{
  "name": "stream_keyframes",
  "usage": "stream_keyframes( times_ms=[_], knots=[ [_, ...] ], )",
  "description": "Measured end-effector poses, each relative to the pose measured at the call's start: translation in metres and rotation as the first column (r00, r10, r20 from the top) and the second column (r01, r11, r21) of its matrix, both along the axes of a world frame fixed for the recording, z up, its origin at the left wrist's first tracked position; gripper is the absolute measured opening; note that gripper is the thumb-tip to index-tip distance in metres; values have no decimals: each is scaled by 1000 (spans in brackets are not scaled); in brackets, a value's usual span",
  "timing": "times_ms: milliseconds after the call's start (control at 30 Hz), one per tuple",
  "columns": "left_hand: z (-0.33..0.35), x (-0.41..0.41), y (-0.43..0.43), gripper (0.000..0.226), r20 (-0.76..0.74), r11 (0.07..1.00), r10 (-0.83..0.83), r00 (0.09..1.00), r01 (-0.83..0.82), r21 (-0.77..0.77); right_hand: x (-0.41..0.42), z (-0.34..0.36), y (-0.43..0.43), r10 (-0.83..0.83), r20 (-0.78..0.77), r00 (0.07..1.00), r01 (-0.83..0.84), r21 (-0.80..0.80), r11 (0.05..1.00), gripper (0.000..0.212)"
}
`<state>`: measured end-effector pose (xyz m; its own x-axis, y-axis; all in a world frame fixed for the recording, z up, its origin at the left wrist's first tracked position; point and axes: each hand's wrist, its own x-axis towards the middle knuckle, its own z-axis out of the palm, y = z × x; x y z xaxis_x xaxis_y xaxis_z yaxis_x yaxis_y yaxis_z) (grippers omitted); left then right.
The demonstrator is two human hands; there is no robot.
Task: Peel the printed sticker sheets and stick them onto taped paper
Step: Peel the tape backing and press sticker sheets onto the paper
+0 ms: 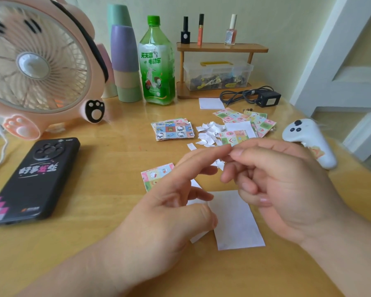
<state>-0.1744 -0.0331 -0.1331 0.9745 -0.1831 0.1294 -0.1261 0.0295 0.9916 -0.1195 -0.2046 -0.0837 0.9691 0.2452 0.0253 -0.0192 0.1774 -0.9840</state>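
Both hands are raised over the wooden table. My left hand (pixel 169 202) and my right hand (pixel 274 185) meet at their fingertips and pinch a small printed sticker sheet (pixel 234 137) with green, pink and orange squares. A scrap of white backing (pixel 220 163) hangs between the fingers. Below the hands lies a white taped paper (pixel 236 224), partly hidden by the left hand. Another printed sheet (pixel 155 175) lies flat left of the hands. A stack of cartoon sticker sheets (pixel 172 129) sits farther back, and more printed sheets (pixel 244 118) lie at the back right.
A heap of peeled white backing scraps (pixel 208 133) lies mid-table. A black phone (pixel 34 179) lies at left, a pink fan (pixel 36 65) behind it. A green bottle (pixel 156 61), stacked cups (pixel 125 54), a wooden shelf (pixel 221 48), a charger (pixel 268 98) and a white controller (pixel 308 140) ring the area.
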Motion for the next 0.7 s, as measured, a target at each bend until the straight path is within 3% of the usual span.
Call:
stream_keyframes(
  times_ms=[233, 367, 467, 700],
  knots=[
    [13, 5, -4, 76, 102, 999, -33, 994, 37, -31, -2, 2, 1, 39, -57, 998, -37, 36, 999, 12],
    [12, 10, -5, 79, 85, 990, -47, 995, 58, -128, -1, 1, 1, 36, -40, 999, -36, -2, 999, 14],
    [11, 11, -6, 81, 21, 962, -84, 996, 86, -261, 0, -2, 2, 31, -5, 1000, -31, -41, 999, 16],
    [16, 13, -1, 76, -147, 793, -267, 952, 130, -596, 3, -6, 0, 33, 28, 999, -31, -82, 996, 16]
  ],
)
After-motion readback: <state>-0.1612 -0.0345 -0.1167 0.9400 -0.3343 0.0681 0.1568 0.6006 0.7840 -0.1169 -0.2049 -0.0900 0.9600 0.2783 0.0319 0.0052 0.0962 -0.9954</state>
